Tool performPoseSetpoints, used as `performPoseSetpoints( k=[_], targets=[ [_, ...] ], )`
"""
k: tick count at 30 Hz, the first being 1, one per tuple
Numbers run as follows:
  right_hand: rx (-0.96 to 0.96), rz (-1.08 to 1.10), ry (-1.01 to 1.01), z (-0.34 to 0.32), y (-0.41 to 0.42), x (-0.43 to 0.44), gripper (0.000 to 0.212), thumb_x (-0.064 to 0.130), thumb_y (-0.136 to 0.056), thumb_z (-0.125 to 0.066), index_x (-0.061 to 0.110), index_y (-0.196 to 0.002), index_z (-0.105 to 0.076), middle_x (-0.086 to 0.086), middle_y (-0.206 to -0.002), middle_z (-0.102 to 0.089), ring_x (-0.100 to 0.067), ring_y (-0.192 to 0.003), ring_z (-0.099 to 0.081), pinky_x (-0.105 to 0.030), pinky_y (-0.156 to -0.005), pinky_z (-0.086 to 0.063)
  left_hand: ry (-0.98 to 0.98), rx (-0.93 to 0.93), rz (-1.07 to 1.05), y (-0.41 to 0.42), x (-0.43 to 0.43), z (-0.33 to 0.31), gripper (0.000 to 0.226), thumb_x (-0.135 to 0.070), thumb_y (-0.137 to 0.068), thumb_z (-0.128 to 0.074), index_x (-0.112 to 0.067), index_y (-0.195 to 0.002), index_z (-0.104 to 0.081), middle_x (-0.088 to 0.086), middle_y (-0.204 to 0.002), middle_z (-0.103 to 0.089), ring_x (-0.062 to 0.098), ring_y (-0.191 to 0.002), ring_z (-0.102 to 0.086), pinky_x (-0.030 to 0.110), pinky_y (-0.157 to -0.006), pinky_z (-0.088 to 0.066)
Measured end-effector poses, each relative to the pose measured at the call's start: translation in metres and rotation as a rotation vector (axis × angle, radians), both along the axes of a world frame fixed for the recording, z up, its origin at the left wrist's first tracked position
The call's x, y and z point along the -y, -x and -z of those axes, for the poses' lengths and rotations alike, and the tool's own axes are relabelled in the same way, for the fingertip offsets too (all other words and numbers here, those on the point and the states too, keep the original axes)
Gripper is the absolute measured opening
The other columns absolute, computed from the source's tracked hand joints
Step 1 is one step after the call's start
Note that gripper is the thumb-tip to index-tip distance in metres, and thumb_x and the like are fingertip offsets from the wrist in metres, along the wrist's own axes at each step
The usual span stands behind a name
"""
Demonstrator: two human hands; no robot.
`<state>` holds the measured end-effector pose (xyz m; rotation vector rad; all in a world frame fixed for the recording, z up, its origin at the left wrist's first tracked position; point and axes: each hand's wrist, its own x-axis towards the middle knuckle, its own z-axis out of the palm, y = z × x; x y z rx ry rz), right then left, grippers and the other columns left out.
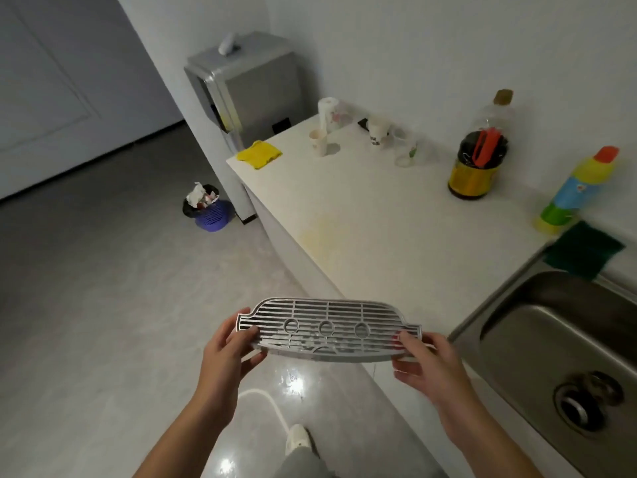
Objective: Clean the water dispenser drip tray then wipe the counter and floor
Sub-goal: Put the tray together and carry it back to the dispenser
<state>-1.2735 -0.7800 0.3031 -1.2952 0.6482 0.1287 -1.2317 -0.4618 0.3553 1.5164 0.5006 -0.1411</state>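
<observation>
I hold a grey slatted drip tray [327,327] with three round holes level in front of me, over the counter's front edge. My left hand [227,353] grips its left end and my right hand [424,363] grips its right end. The white counter [379,215] stretches ahead with a yellowish stain [324,236] near its edge. A grey water dispenser [248,94] stands at the counter's far end. A yellow cloth [259,154] lies on the counter's far corner. The glossy grey floor [103,305] lies to the left.
A steel sink [551,346] is at the right with a green scouring pad [584,251] on its rim. A detergent bottle [579,191], a dark utensil jar [477,167], paper cups [319,141] and a paper roll [329,113] stand on the counter. A purple waste bin [206,208] sits on the floor.
</observation>
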Motion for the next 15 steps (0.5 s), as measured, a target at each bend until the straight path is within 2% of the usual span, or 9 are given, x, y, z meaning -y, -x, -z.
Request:
performPoseSetpoints(
  k=[3,7,11,15],
  targets=[
    [0.027,-0.061,0.020,-0.005,-0.005,-0.044,0.028,0.034,-0.091,-0.078,0.017,-0.110,-0.067,-0.003,-0.094,-0.080,-0.024,-0.078,-0.080,-0.032,-0.063,-0.064,0.015,0.008,-0.075,0.015,-0.046,0.003,0.031,-0.012,-0.101,-0.058,-0.025,-0.126,-0.071,0.009,-0.114,-0.079,0.024,-0.101,-0.074,0.030,-0.074,-0.062],
    [0.008,-0.170,0.069,-0.005,-0.021,-0.106,0.028,0.036,-0.093,-0.076,0.019,-0.112,-0.066,-0.002,-0.096,-0.081,-0.023,-0.081,-0.080,-0.036,-0.069,-0.065,0.051,0.023,-0.173,0.027,-0.107,0.013,0.031,-0.010,-0.101,-0.058,-0.021,-0.127,-0.070,0.013,-0.120,-0.076,0.027,-0.105,-0.072,0.041,-0.087,-0.060],
    [0.005,-0.252,0.116,-0.002,-0.047,-0.177,0.025,0.035,-0.095,-0.073,0.018,-0.111,-0.066,-0.002,-0.096,-0.081,-0.024,-0.082,-0.080,-0.034,-0.067,-0.065,0.093,0.018,-0.259,0.033,-0.178,0.023,0.029,-0.009,-0.100,-0.061,-0.020,-0.124,-0.072,0.014,-0.119,-0.077,0.029,-0.105,-0.072,0.050,-0.096,-0.059],
    [-0.014,-0.325,0.146,0.007,-0.080,-0.263,0.025,0.033,-0.096,-0.071,0.014,-0.111,-0.066,-0.003,-0.094,-0.081,-0.025,-0.083,-0.080,-0.036,-0.067,-0.065,0.120,0.017,-0.334,0.025,-0.264,0.036,0.029,-0.009,-0.098,-0.064,-0.021,-0.122,-0.073,0.011,-0.118,-0.077,0.033,-0.109,-0.072,0.049,-0.095,-0.060]
  ],
)
